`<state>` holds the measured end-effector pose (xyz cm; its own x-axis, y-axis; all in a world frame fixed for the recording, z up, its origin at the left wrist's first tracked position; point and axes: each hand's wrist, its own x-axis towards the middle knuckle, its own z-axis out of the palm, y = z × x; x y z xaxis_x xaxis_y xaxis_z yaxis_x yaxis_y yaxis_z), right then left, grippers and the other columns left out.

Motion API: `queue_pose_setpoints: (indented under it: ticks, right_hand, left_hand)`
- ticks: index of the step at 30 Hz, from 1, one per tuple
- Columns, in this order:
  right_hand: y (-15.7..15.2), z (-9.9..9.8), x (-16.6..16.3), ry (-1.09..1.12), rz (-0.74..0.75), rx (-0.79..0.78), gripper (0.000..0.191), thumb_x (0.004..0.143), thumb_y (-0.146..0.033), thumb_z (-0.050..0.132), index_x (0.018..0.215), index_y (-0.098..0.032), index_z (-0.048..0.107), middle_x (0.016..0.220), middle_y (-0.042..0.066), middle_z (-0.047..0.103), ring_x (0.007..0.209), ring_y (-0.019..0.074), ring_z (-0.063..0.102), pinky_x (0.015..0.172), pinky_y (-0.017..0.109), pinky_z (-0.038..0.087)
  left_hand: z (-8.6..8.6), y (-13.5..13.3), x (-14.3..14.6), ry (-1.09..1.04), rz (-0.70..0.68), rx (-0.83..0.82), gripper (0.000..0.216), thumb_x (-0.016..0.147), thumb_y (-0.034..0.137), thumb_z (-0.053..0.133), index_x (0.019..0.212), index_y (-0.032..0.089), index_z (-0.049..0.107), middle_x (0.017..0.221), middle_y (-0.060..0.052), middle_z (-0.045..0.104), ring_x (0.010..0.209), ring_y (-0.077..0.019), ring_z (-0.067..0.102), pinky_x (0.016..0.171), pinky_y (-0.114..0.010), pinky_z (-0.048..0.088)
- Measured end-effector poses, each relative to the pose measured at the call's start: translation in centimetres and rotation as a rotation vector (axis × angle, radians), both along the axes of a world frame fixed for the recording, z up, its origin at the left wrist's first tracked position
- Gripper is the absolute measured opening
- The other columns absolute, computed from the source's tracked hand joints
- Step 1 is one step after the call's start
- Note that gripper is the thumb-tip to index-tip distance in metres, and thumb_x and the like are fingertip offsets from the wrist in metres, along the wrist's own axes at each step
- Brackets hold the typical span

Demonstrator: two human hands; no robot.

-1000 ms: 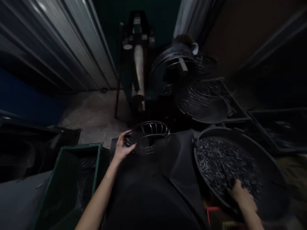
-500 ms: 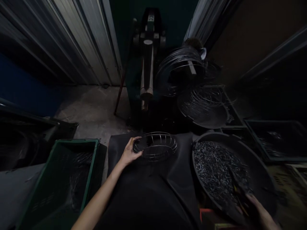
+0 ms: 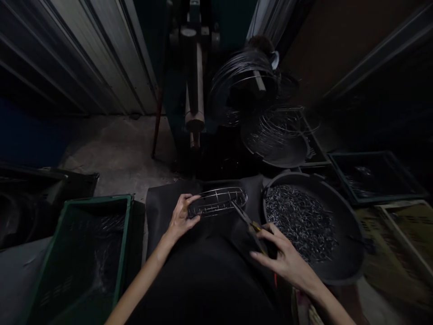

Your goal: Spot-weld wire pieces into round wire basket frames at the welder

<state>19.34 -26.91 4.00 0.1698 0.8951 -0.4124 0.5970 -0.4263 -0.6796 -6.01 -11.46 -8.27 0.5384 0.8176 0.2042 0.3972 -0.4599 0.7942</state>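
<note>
An oval wire basket frame (image 3: 219,201) lies on the dark cloth over my lap (image 3: 203,257). My left hand (image 3: 181,218) grips the frame's left end, fingers curled round the wire. My right hand (image 3: 286,259) holds a pair of pliers (image 3: 248,221) with yellow on the handles. The pliers' tip reaches the frame's right side. A round black tub (image 3: 352,253) full of small metal clips (image 3: 299,221) stands just right of my right hand.
A green crate (image 3: 126,234) with wire parts stands at my left. Ahead are a machine with a wooden roller (image 3: 194,85), a coil of wire (image 3: 243,81) and a tray of wire rings (image 3: 277,140). Another green crate (image 3: 372,178) sits far right.
My right hand has left the clip tub and come left with the pliers to the wire frame. My left hand has stayed on the frame's left end.
</note>
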Motion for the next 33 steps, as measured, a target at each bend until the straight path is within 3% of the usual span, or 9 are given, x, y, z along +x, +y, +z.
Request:
queue_pose_setpoints:
  ticks: [5,8,11,17,22,25,33]
  right_hand:
    - [0.0,-0.3,0.0,-0.066,0.051,0.051,0.023,0.074,-0.046,0.064,0.085,-0.025,0.062,0.097,0.004,0.054,0.094,0.0214,0.056,0.086,0.036,0.047]
    - [0.3,-0.3,-0.4,-0.031,0.067,0.073,0.02,0.078,-0.044,0.06,0.082,-0.024,0.059,0.089,0.003,0.055,0.084,0.0187,0.056,0.079,0.032,0.048]
    - [0.8,-0.2,-1.2,0.061,0.04,0.048,0.022,0.08,-0.044,0.057,0.083,-0.022,0.058,0.084,0.002,0.056,0.078,0.0166,0.055,0.074,0.029,0.047]
    - [0.6,-0.8,-2.2,0.182,0.006,-0.026,0.028,0.08,-0.047,0.057,0.085,-0.018,0.059,0.085,0.003,0.059,0.079,0.0174,0.057,0.072,0.028,0.048]
    - [0.3,-2.9,-0.9,-0.009,0.092,0.086,0.033,0.075,-0.04,0.062,0.101,-0.02,0.062,0.105,0.008,0.062,0.101,0.0249,0.057,0.088,0.038,0.047]
    - [0.6,-3.8,-0.4,-0.048,0.179,0.126,0.033,0.077,-0.037,0.059,0.106,-0.021,0.062,0.104,0.008,0.061,0.097,0.0227,0.057,0.086,0.036,0.048]
    - [1.7,-3.3,-3.0,0.172,0.057,0.027,0.024,0.078,-0.044,0.059,0.081,-0.02,0.055,0.084,0.003,0.059,0.08,0.0164,0.055,0.073,0.028,0.048]
  left_hand:
    - [-0.3,-0.8,0.2,-0.028,0.042,0.024,0.072,0.073,0.019,0.063,0.135,0.028,0.03,0.113,-0.006,0.049,0.101,-0.0208,0.053,0.089,-0.038,0.046]
    - [0.1,-1.2,0.9,0.101,0.085,0.065,0.082,0.072,0.019,0.062,0.143,0.026,0.021,0.104,-0.006,0.05,0.094,-0.0216,0.053,0.087,-0.039,0.046]
    - [0.5,-1.6,1.6,0.23,0.071,0.136,0.08,0.073,0.016,0.057,0.144,0.024,0.021,0.097,-0.006,0.047,0.088,-0.0217,0.05,0.081,-0.037,0.047]
    - [0.4,-2.0,1.7,0.262,0.1,0.185,0.074,0.077,0.015,0.052,0.144,0.024,0.02,0.096,-0.006,0.044,0.087,-0.0222,0.048,0.08,-0.037,0.047]
    - [0.4,-1.3,1.3,0.221,0.03,0.1,0.074,0.071,0.012,0.055,0.139,0.024,0.028,0.098,-0.006,0.047,0.091,-0.0227,0.05,0.084,-0.037,0.046]
    - [0.1,-1.2,1.2,0.179,0.043,0.065,0.071,0.071,0.012,0.055,0.136,0.023,0.03,0.098,-0.005,0.049,0.092,-0.0225,0.051,0.085,-0.036,0.046]
    - [-1.2,-1.4,0.5,0.198,0.023,0.088,0.076,0.079,0.018,0.059,0.14,0.024,0.016,0.115,-0.011,0.049,0.095,-0.0228,0.051,0.086,-0.038,0.047]
